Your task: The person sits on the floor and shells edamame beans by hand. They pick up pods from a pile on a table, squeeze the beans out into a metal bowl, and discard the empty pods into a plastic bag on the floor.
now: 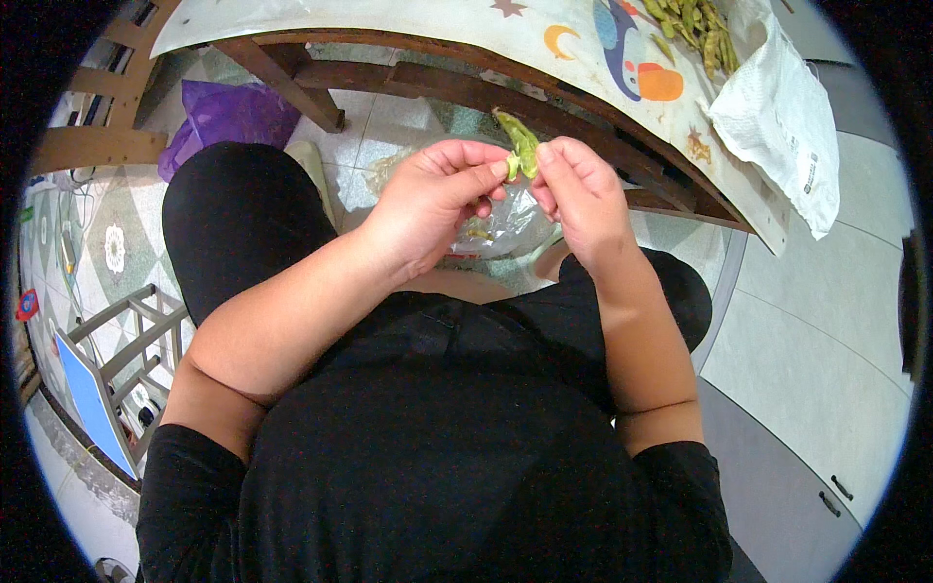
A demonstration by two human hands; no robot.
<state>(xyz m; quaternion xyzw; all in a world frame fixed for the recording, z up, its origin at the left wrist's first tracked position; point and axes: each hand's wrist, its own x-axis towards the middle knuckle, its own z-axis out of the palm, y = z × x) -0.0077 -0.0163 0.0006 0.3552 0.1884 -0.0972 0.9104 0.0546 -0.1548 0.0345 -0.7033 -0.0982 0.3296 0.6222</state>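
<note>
A green bean pod [522, 138] stands upright between my two hands, its tip pointing up and away from me. My right hand [583, 194] pinches its lower end between thumb and fingers. On the other side, my left hand [437, 194] is closed at the fingertips on a pale green piece at the pod's lower edge; whether this is a bean or a bit of shell is too small to tell. Below my hands, between my knees, lies a clear plastic bag [513, 230] with some greenish bits in it, partly hidden by my fingers.
A table with a patterned white cover [466, 17] runs along the far side. Several pods [692, 27] lie at its far right beside a white bag [785, 131] hanging over the edge. A purple bag [238, 117] sits on the floor at left, near a blue-topped stool [97, 403].
</note>
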